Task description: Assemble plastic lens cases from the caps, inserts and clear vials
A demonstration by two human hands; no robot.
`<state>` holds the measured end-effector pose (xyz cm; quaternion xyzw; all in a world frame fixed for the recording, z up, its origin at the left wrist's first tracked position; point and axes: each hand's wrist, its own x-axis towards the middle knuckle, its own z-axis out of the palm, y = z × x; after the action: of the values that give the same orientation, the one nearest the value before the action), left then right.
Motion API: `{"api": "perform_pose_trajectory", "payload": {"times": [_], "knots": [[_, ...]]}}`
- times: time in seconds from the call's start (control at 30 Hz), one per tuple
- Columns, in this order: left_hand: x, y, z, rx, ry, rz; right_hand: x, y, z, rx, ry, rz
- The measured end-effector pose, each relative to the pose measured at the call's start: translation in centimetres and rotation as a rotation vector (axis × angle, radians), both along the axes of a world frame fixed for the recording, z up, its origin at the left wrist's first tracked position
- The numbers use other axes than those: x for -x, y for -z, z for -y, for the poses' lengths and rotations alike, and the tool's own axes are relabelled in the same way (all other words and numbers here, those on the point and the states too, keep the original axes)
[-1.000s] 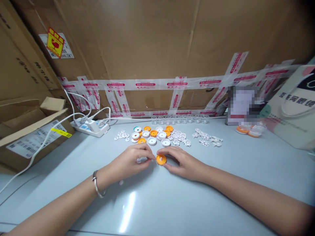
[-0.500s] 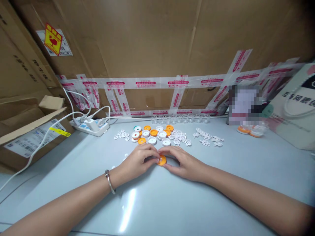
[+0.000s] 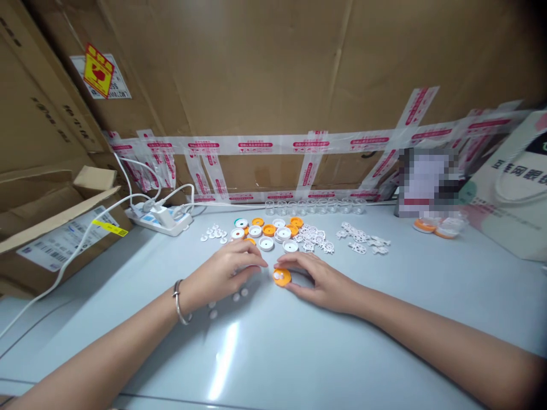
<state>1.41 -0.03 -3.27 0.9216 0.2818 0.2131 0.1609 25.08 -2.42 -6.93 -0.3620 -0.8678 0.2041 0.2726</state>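
Observation:
My right hand grips an orange round plastic base by its edge, thumb and fingers on its right side. Small white pieces sit on the base's upper face. My left hand is just left of the base and apart from it, thumb and fingers parted with nothing seen between them. Several small white round pieces lie on the table under and in front of the left hand. Behind the hands stands a group of white round bases and orange ones.
White gear-like plastic parts lie right of the bases, small white pegs left. Clear cups line the back. A power strip and an open carton stand left; orange-based assemblies lie right.
My left hand has let go and moved left, away from the orange base. More of the white pieces on the base now show. My right hand still holds it.

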Motion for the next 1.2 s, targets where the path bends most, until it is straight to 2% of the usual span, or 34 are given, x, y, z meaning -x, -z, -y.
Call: {"api": "perform_pose_trajectory", "payload": {"times": [0.23,0.43,0.53,0.67,0.8,0.93,1.2], "knots": [[-0.2,0.7,0.7,-0.153,0.053,-0.222,0.1,-0.1,-0.1,0.065,-0.022,-0.03],[-0.4,1.1,0.9,-0.172,0.067,-0.259,0.2,-0.2,0.0,0.151,-0.027,-0.075],[-0.4,0.7,0.8,-0.118,0.071,-0.206,0.2,-0.2,0.0,0.179,-0.032,-0.087],[0.5,-0.7,0.0,-0.025,0.023,-0.09,0.2,-0.3,0.0,0.199,-0.04,-0.11],[1.9,-1.6,-0.8,0.073,-0.002,-0.204,0.2,-0.4,0.2,0.167,-0.03,-0.106],[2.4,-1.3,-1.2,0.173,0.014,-0.311,0.1,-0.4,0.2,0.136,0.004,-0.123],[2.0,-1.2,-0.9,0.238,0.02,-0.313,0.0,-0.8,0.3,0.096,0.047,-0.113]]}}
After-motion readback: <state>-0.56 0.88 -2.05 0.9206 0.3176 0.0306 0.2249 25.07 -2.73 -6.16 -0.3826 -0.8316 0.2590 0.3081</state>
